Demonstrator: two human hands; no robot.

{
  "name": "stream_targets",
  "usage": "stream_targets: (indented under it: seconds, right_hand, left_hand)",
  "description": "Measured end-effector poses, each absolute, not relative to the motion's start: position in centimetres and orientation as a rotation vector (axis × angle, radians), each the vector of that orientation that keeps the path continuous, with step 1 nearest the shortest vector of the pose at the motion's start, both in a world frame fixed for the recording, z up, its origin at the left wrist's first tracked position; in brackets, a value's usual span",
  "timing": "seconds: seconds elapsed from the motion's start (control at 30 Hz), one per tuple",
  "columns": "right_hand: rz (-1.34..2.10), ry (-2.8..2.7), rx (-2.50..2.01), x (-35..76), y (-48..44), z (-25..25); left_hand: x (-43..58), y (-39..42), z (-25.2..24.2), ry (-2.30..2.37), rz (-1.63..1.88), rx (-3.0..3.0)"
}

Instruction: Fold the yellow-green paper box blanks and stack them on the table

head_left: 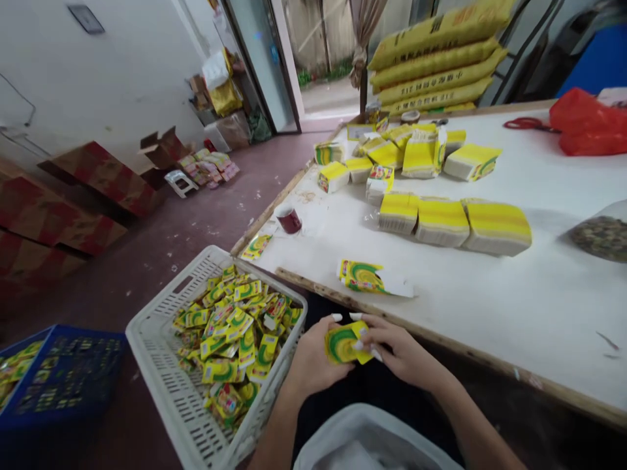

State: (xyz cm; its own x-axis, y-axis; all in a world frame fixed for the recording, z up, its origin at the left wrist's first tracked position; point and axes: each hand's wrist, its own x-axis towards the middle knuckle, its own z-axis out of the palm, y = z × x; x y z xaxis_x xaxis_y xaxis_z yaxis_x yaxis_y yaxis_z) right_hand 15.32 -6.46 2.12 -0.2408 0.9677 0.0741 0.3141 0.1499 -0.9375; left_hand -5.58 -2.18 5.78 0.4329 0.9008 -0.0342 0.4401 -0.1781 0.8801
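Note:
Between my two hands, just off the table's near edge, is a small yellow and green printed box (pixel 340 344). My left hand (pixel 316 352) wraps round its left side. My right hand (pixel 392 343) grips the right end, fingers bent over it. White covers sit on several fingertips. Just beyond my hands, an opened flat yellow carton (pixel 362 277) lies on the white table (pixel 455 297). To the left, a white plastic basket (pixel 161 372) holds a heap of similar filled boxes (pixel 240 326). Below my hands stands a whitish tub (pixel 362 418), its contents hard to make out.
Bundled yellow cartons (pixel 443 222) stand in a row on the table, with more stacks (pixel 421 153) behind. A dark red cup (pixel 289 220) sits near the left edge. Red scissors (pixel 529 124) and a red bag (pixel 588 124) lie far right. A blue crate (pixel 73 365) is on the floor.

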Motion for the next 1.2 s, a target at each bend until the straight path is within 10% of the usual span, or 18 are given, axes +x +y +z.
stream_targets:
  seconds: [0.83, 1.07, 1.2]
  right_hand:
    - [0.940, -1.610, -1.192, 14.1, -6.5, 1.3]
    - [0.672, -1.410, -1.454, 15.9, -3.5, 0.8]
    - [0.323, -1.360, -1.962, 18.1, 0.0, 0.4]
  left_hand:
    - [-4.9, -2.7, 4.6, 1.153, 0.649, 1.900]
    - [-7.0, -0.7, 3.2, 1.089, 1.610, 0.710]
    - [-7.2, 0.2, 3.2, 1.107, 1.423, 0.151]
